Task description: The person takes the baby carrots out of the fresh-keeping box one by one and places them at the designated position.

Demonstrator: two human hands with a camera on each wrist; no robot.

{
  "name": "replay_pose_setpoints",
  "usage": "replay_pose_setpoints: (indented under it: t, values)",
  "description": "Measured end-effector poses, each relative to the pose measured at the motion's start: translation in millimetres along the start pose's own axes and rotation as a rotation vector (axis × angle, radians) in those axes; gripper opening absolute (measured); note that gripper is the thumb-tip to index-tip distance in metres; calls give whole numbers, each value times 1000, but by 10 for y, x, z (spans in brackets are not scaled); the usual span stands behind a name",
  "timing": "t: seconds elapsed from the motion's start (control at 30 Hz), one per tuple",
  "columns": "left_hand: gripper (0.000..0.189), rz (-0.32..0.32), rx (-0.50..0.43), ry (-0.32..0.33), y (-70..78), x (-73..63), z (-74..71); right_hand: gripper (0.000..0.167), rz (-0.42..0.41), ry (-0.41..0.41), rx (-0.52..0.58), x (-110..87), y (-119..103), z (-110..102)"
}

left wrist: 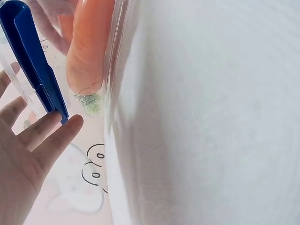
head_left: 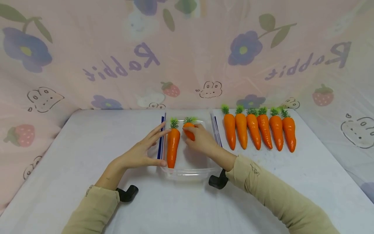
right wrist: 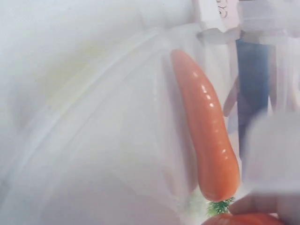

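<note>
A clear plastic box (head_left: 191,174) with blue side clips (left wrist: 40,65) stands in the middle of the table. One toy carrot (head_left: 173,148) with a green tuft lies lengthwise along its left wall, tuft at the far end. Over the box, my right hand (head_left: 201,139) pinches a second carrot (head_left: 190,131) by its thick upper part; the hand hides the lower end. My left hand (head_left: 137,154) spreads along the box's left side, fingers extended and thumb near the front left corner. In the left wrist view, its fingertips (left wrist: 74,123) are at the blue clip's end.
Several more carrots (head_left: 253,130) lie in a row right of the box, green tufts away from me. White cloth covers the table (head_left: 117,130). A pink printed curtain (head_left: 187,48) rises behind it. Black wrist mounts (head_left: 128,194) show at both wrists.
</note>
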State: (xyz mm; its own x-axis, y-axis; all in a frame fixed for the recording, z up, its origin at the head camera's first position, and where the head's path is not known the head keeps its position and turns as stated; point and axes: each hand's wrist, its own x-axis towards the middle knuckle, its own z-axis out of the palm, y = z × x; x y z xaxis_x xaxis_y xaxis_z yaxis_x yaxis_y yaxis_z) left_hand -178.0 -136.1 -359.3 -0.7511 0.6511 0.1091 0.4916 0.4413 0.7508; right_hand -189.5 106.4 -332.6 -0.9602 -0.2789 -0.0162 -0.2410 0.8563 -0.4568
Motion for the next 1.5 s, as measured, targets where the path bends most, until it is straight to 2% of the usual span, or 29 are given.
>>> replay_pose_setpoints:
  t: [0.13,0.43,0.6,1.0,1.2,1.5]
  values:
    - [95,-2,-6,0,5,-7,-1,44,-31,64,62,-8,-3,-16]
    - [95,-12,-8,-5,16,-9,-2,45,-128,225,319,-1,47,-21]
    - [95,-11,-10,-7,18,-14,-5,44,-193,310,420,-12,40,-45]
    - [95,-6,-10,-6,18,-10,4,41,-261,441,456,-22,33,-47]
    - [95,-3,-21,-6,14,-13,5,43,-278,546,464,-58,33,-116]
    - [96,0,-12,-5,16,-25,-1,43,-277,655,436,-96,239,-257]
